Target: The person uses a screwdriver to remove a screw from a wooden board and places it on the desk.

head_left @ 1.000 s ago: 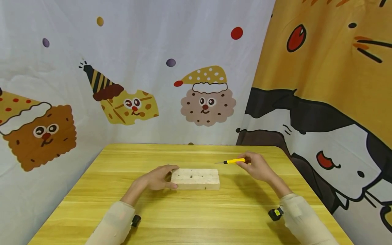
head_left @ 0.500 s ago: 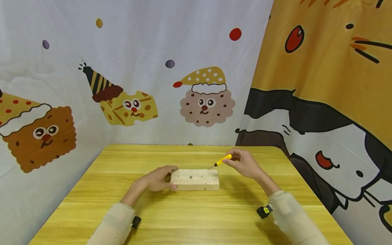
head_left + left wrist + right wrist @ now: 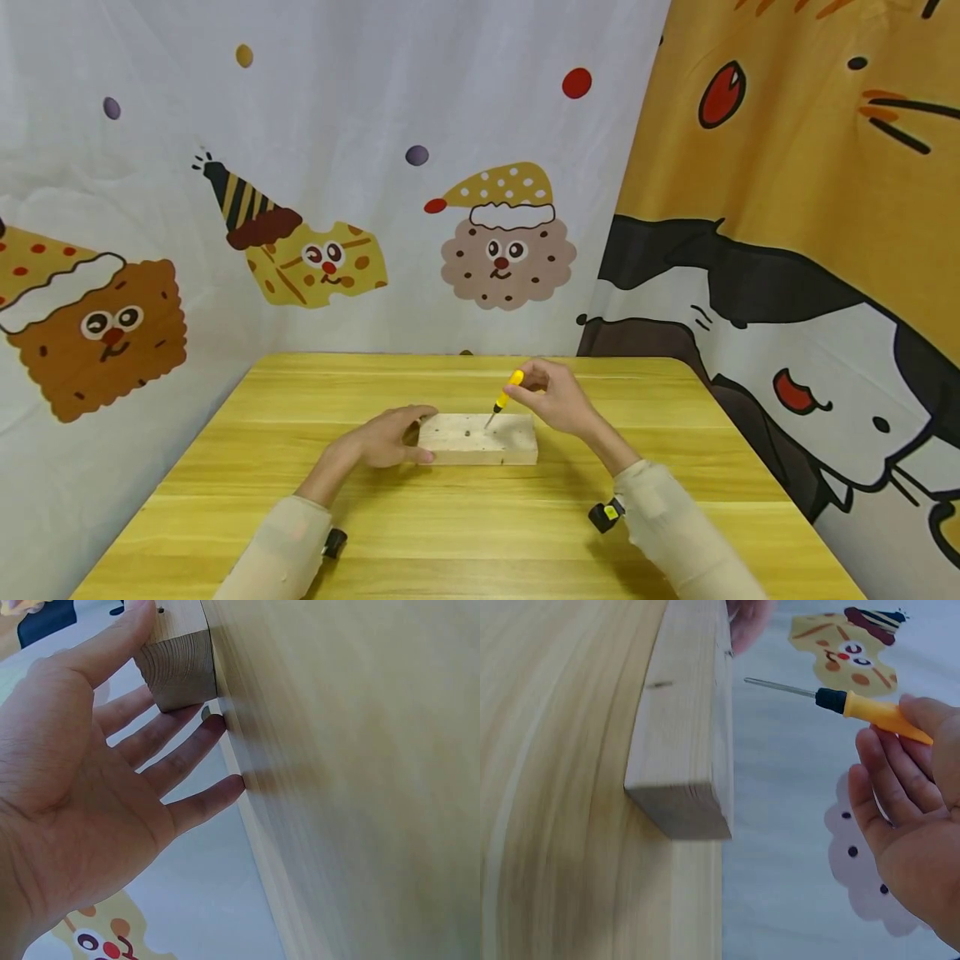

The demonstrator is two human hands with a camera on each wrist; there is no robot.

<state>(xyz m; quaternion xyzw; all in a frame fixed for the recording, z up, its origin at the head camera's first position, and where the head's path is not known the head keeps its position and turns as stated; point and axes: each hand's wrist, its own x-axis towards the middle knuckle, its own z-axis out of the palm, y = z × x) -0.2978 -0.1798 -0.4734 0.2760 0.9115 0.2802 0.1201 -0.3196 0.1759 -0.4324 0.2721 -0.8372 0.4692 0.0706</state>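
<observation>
A pale wooden block (image 3: 517, 433) with several small dark holes or spots on top lies flat on the table. My left hand (image 3: 386, 437) grips its left end, thumb on the near side and fingers behind; in the left wrist view, the block's grained end (image 3: 180, 671) sits between thumb and fingers. Between thumb and fingers of my right hand (image 3: 558, 400) is a small yellow screwdriver (image 3: 509, 390) with a black collar and thin metal shaft. It slants down-left over the block. In the right wrist view, a gap separates the screwdriver tip (image 3: 754, 680) from the block's top face.
The wood-grain table (image 3: 450, 533) extends around the block on all sides. Behind it hangs a white curtain (image 3: 337, 100) printed with cartoon faces, with an orange cartoon-printed part (image 3: 810, 183) to the right. A small black camera sits on each wrist.
My right hand has carried the screwdriver leftward from right of the block to above it, tilting it from nearly level to steeply downward. The left hand and block have stayed in place.
</observation>
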